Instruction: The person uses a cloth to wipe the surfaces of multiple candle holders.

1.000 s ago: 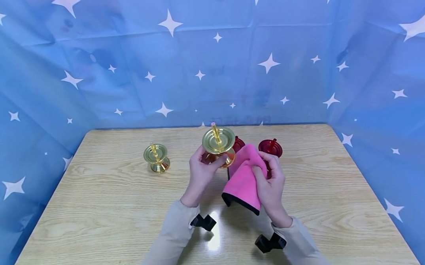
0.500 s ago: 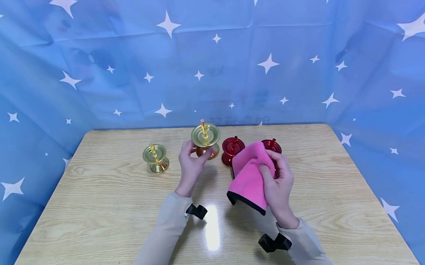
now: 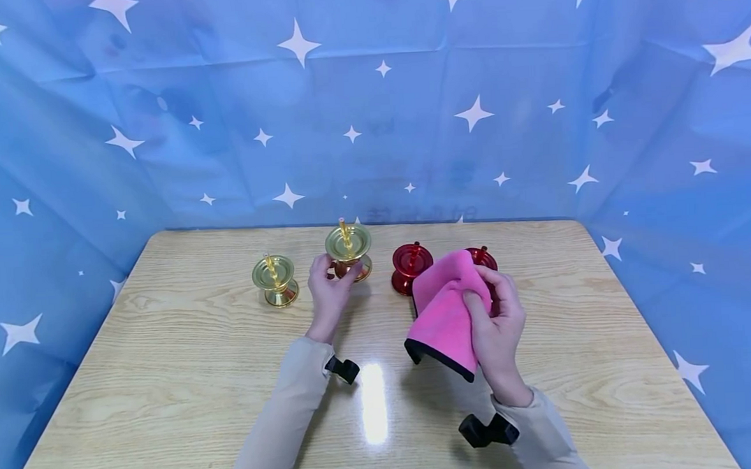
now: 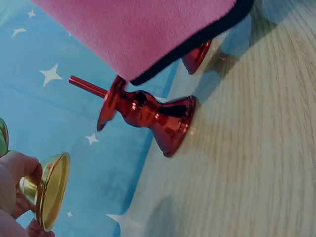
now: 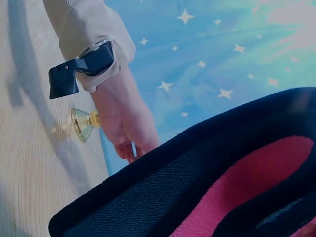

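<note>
My left hand (image 3: 329, 290) grips a gold candle holder (image 3: 348, 243) by its narrow stem, dish upward with a short gold tube standing in it. In the left wrist view its round base (image 4: 54, 192) is raised off the table, its hollow underside showing. My right hand (image 3: 501, 330) pinches a pink cloth (image 3: 444, 312) with a black border, which hangs down in folds. In the right wrist view the cloth's dark side (image 5: 133, 192) fills the lower part. Just left of the cloth stands a red candle holder (image 3: 412, 259); another red one (image 3: 482, 258) is partly hidden behind cloth and hand.
A second gold candle holder (image 3: 274, 272) stands upright at the left of the wooden table (image 3: 168, 383). Behind the table's back edge hangs a blue curtain (image 3: 372, 158) with white stars. Each wrist wears a black camera mount.
My left hand has carried the gold candle holder leftward, away from the cloth and lower. My right hand with the cloth has shifted slightly right, uncovering the nearer red candle holder.
</note>
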The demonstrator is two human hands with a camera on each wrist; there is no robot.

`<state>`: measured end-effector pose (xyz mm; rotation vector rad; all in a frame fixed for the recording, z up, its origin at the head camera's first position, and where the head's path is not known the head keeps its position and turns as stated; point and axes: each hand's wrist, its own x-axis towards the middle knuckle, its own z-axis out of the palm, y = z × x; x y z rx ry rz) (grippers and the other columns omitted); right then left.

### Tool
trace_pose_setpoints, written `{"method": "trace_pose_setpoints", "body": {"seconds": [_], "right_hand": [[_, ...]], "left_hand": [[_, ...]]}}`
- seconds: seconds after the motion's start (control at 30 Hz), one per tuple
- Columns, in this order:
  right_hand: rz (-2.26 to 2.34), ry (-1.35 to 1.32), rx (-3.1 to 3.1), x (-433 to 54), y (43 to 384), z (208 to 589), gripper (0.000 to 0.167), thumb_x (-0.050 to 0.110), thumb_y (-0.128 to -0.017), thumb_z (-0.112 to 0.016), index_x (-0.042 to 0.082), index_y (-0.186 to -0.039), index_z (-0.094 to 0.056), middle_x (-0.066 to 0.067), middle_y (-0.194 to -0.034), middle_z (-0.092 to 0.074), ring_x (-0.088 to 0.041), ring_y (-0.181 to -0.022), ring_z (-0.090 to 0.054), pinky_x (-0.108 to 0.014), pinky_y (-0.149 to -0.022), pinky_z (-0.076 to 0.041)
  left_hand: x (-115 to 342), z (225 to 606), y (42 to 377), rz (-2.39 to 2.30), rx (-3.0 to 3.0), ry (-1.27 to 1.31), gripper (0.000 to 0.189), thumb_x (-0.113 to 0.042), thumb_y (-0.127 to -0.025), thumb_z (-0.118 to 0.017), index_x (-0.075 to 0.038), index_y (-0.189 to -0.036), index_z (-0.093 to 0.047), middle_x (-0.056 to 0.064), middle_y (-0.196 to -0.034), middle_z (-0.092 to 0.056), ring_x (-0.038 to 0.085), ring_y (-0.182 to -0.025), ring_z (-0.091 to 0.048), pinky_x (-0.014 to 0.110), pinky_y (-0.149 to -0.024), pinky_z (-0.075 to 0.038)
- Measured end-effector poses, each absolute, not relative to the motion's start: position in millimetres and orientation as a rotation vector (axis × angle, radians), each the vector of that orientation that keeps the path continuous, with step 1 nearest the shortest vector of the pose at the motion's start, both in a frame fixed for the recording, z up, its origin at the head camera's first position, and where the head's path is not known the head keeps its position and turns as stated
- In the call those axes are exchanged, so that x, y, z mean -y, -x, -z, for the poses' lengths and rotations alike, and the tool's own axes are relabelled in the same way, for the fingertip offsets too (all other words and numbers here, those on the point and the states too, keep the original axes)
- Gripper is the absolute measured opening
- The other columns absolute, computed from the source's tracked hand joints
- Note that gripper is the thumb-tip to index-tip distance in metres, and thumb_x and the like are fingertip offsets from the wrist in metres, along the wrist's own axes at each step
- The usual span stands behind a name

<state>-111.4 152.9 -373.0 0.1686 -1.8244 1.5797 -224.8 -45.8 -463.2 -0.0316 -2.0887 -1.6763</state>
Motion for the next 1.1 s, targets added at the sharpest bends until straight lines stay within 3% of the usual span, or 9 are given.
{"method": "trace_pose_setpoints", "body": {"seconds": [0.23, 1.1], "right_hand": [[-1.576, -0.149, 1.808, -162, 118, 390, 0.028, -0.018, -0.081, -0.051, -0.015, -0.109, -0.057, 0.003, -0.101, -0.057, -0.011, -0.084, -0.051, -0.014, -0.066, -0.042], [-1.621, -0.146, 1.79, -166, 117, 389, 0.028, -0.014, -0.083, -0.053, -0.011, -0.11, -0.06, 0.0, -0.101, -0.058, -0.015, -0.087, -0.054, -0.019, -0.069, -0.044]], "left_hand": [[47, 468, 228, 1.716, 2.123, -0.045, 0.027, -0.01, -0.075, -0.077, 0.002, -0.096, -0.065, 0.015, -0.095, -0.056, 0.027, -0.088, -0.052, 0.028, -0.071, -0.041], [50, 499, 238, 1.66, 2.252, -0.091, 0.027, -0.008, -0.075, -0.077, 0.004, -0.095, -0.065, 0.015, -0.091, -0.056, 0.027, -0.083, -0.054, 0.032, -0.071, -0.047]]}}
